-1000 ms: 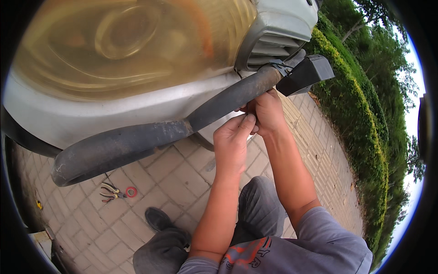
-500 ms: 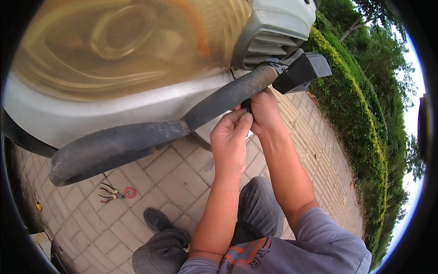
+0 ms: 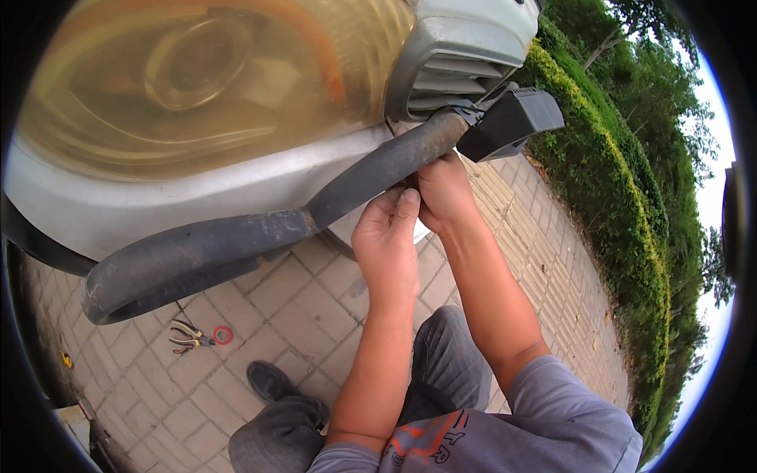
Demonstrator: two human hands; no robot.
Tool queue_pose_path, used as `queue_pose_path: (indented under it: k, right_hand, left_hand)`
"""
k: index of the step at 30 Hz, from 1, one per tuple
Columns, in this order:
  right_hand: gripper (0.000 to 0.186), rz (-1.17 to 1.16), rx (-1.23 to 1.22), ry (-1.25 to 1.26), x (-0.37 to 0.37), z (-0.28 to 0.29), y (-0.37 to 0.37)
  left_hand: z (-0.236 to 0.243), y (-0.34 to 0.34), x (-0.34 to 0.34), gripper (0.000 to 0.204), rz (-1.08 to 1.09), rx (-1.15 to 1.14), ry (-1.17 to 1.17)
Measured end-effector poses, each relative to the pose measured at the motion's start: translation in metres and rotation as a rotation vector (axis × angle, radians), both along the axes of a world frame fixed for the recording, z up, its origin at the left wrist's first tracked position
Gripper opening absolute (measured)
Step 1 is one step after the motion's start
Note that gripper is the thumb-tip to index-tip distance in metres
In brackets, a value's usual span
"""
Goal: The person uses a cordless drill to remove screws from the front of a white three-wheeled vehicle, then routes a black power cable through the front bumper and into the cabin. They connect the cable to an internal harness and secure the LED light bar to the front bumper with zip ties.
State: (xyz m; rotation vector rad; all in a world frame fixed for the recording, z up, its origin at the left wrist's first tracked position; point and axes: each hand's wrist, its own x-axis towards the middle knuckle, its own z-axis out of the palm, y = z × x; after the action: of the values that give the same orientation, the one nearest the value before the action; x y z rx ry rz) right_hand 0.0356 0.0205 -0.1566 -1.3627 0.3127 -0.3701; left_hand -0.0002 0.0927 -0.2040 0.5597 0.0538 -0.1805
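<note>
A scuffed black tubular bar (image 3: 378,169) runs across the front of a white vehicle, and both my hands are up against its underside near the right end. My left hand (image 3: 388,240) is closed, thumb pressed to the bent fingers. Touching it, my right hand (image 3: 445,193) reaches up under the bar with its fingers curled and partly hidden. A small dark thing shows between the hands, too covered to name. Just above my right hand, a black box-shaped fitting (image 3: 512,122) is fixed at the bar's end.
A yellowed headlight (image 3: 205,71) and a grey slatted vent (image 3: 453,79) lie behind the bar. On the brick paving (image 3: 292,307) at left are pliers (image 3: 189,337) and a roll of red tape (image 3: 223,336). A green hedge (image 3: 623,173) borders the path at right.
The view has shifted slightly, moving the bar and hands a little left in the picture. My fingers have shifted slightly under the bar, and less of the dark thing between them shows.
</note>
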Motion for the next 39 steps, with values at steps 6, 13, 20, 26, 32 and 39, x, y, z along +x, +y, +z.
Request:
queue_pose_path:
  k: [6,13,20,26,32,39]
  right_hand:
    - [0.009,-0.087,-0.044,-0.049,0.000,0.002,0.010]
    - [0.005,0.037,0.008,-0.002,-0.012,-0.006,0.003]
    - [0.015,-0.072,0.059,-0.034,-0.007,-0.011,0.007]
    - [0.018,-0.168,-0.281,-0.101,0.011,-0.013,0.005]
    - [0.016,-0.111,-0.463,-0.038,-0.023,-0.013,0.007]
    - [0.009,-0.166,-0.353,-0.011,-0.012,-0.012,0.007]
  left_hand:
    - [0.002,-0.001,0.000,0.018,-0.014,0.005,0.002]
    - [-0.004,-0.001,0.007,0.020,0.010,0.009,0.013]
    - [-0.007,0.000,0.007,0.019,0.002,0.023,0.010]
    - [-0.005,-0.006,0.006,0.020,0.002,0.074,0.016]
    - [-0.004,-0.004,0.006,0.020,-0.046,0.086,-0.032]
    - [-0.006,-0.008,0.009,0.016,-0.052,0.010,0.038]
